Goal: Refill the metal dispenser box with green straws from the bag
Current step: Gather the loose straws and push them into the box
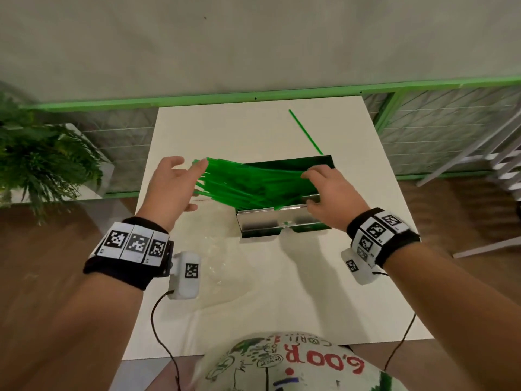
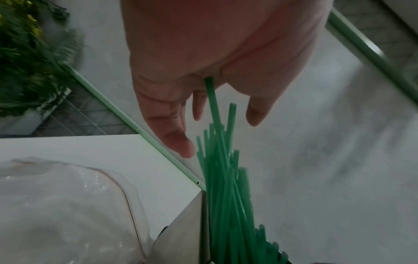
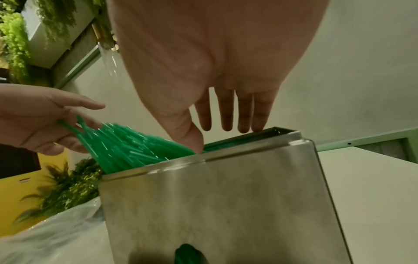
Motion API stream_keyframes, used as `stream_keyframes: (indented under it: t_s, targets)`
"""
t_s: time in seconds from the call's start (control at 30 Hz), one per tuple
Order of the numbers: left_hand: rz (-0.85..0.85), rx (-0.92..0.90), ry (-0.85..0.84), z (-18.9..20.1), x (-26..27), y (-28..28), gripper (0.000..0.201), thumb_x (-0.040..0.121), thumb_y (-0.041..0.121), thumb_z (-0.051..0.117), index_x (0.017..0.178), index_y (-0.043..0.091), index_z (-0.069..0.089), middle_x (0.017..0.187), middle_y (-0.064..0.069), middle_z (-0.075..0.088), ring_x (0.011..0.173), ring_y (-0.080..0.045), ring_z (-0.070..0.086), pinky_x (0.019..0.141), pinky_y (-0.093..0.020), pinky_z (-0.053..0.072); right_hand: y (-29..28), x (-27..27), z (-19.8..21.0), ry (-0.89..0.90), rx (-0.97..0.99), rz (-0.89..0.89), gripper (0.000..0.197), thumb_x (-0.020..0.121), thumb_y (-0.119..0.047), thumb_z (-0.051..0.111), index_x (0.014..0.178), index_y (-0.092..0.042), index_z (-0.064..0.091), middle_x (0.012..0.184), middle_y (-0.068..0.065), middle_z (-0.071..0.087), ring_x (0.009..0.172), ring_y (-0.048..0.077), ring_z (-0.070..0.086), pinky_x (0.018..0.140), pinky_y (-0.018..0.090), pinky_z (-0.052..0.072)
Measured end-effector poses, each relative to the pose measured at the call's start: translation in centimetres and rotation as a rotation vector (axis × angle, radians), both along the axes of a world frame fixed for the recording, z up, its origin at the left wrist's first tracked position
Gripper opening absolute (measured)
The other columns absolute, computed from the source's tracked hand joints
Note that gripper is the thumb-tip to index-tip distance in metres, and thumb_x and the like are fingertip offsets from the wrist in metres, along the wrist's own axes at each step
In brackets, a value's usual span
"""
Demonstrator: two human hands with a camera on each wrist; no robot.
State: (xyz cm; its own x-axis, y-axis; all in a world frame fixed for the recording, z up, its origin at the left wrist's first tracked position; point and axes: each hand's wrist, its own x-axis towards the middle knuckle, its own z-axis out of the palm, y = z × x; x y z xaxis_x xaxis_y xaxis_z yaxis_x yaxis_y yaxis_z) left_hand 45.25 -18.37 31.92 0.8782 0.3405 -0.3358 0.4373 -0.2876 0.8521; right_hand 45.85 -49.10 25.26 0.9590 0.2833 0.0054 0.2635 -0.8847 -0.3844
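The green straws (image 1: 248,184) lie in a loose sheaf across the open top of the metal dispenser box (image 1: 270,224), which stands on the white table (image 1: 366,292). Their long axis runs left to right, but slanted: the right-hand ends are down inside the box while the left-hand ends stick out past its left wall and fan upward. That overhang is what the next move turns on, I'd judge, since the sheaf has to swing level before it can drop in. The left hand (image 1: 172,184) is at those raised ends, fingers spread and nearly straight, the fingertips (image 2: 185,148) against the straw tips, with at least one straw running up between the fingers; it looks to be pushing or steadying rather than clasping. The right hand (image 1: 329,193) is over the box's right end, fingers straight and pointing down at the rim, the thumb just touching the straws at the front edge, holding nothing. The left hand is the nearer one to the part that needs shifting. One stray straw (image 1: 306,132) lies alone on the table beyond the box. The clear plastic bag (image 1: 220,261) sits slack near the left wrist, and I can make out no straws in it.
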Motion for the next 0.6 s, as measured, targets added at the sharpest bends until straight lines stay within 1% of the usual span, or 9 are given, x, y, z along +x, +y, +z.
stream_keyframes:
  t_s: [0.1,0.17,0.23,0.3,0.37,0.43,0.5,0.53,0.6]
  targets:
    - [0.070,-0.031,0.047,-0.4,0.5,-0.6,0.047,0.092,0.038,0.076,0.133,0.022,0.059,0.116,-0.002,0.069,0.085,-0.020,0.074,0.060,-0.034,0.059,0.4,2.4,-0.2,0.090,-0.054,0.057,0.069,0.080,-0.015,0.068,0.144,-0.015,0.045,0.146,0.008,0.045,0.130,0.031,0.044,0.105,0.043,0.044]
    - [0.104,-0.049,0.046,-0.5,0.8,-0.5,0.037,0.092,0.030,0.077,0.126,0.018,0.066,0.113,-0.006,0.073,0.080,-0.023,0.075,0.054,-0.030,0.059,0.7,4.0,0.0,0.170,-0.090,0.100,0.076,0.078,-0.014,0.070,0.148,-0.016,0.040,0.148,0.009,0.044,0.131,0.033,0.043,0.106,0.044,0.043]
    - [0.175,-0.082,-0.001,-0.4,1.0,-0.1,0.035,0.093,0.020,0.076,0.127,0.015,0.066,0.109,-0.008,0.073,0.079,-0.022,0.074,0.051,-0.027,0.059,0.8,5.1,0.1,0.235,-0.126,0.136,0.079,0.077,-0.013,0.071,0.149,-0.016,0.039,0.143,0.011,0.049,0.125,0.034,0.050,0.102,0.044,0.047]
    - [0.262,-0.115,-0.064,-0.2,0.9,0.4,0.037,0.093,0.015,0.074,0.129,0.013,0.064,0.109,-0.009,0.074,0.081,-0.021,0.075,0.054,-0.027,0.060,0.9,5.9,-0.1,0.272,-0.179,0.169,0.074,0.077,-0.012,0.072,0.145,-0.015,0.043,0.131,0.012,0.056,0.115,0.032,0.056,0.096,0.044,0.051]
    - [0.312,-0.116,-0.088,-0.3,0.5,0.4,0.037,0.094,0.026,0.073,0.128,0.015,0.064,0.116,-0.009,0.074,0.092,-0.023,0.075,0.063,-0.032,0.062,0.9,6.2,-0.5,0.287,-0.228,0.200,0.065,0.078,-0.011,0.071,0.139,-0.012,0.048,0.120,0.012,0.059,0.109,0.031,0.059,0.091,0.044,0.054]
    - [0.310,-0.090,-0.069,-0.7,-0.1,-0.3,0.046,0.092,0.046,0.073,0.128,0.020,0.063,0.120,-0.005,0.071,0.102,-0.024,0.072,0.070,-0.037,0.063,1.0,6.5,-1.0,0.271,-0.238,0.222,0.055,0.078,-0.012,0.070,0.130,-0.012,0.053,0.112,0.011,0.059,0.103,0.031,0.060,0.087,0.044,0.055]
    - [0.297,-0.102,-0.039,-1.4,-0.5,-1.3,0.057,0.086,0.059,0.074,0.128,0.023,0.062,0.124,-0.002,0.067,0.104,-0.022,0.071,0.070,-0.038,0.063,1.1,6.8,-1.2,0.239,-0.253,0.242,0.045,0.078,-0.016,0.070,0.120,-0.012,0.056,0.106,0.009,0.058,0.096,0.030,0.061,0.080,0.041,0.055]
    - [0.294,-0.128,-0.026,-1.7,-0.7,-1.9,0.059,0.085,0.060,0.075,0.129,0.024,0.061,0.124,-0.001,0.066,0.103,-0.021,0.071,0.070,-0.038,0.063,1.3,6.9,-1.2,0.223,-0.261,0.255,0.039,0.078,-0.017,0.069,0.116,-0.012,0.058,0.102,0.008,0.058,0.093,0.030,0.061,0.076,0.039,0.054]
    - [0.296,-0.203,-0.002,-2.3,-0.7,-3.0,0.054,0.088,0.055,0.075,0.129,0.023,0.060,0.119,0.000,0.066,0.099,-0.020,0.071,0.072,-0.040,0.064,1.6,6.9,-1.2,0.207,-0.264,0.287,0.030,0.079,-0.018,0.067,0.107,-0.012,0.062,0.094,0.006,0.059,0.088,0.028,0.060,0.071,0.036,0.052]
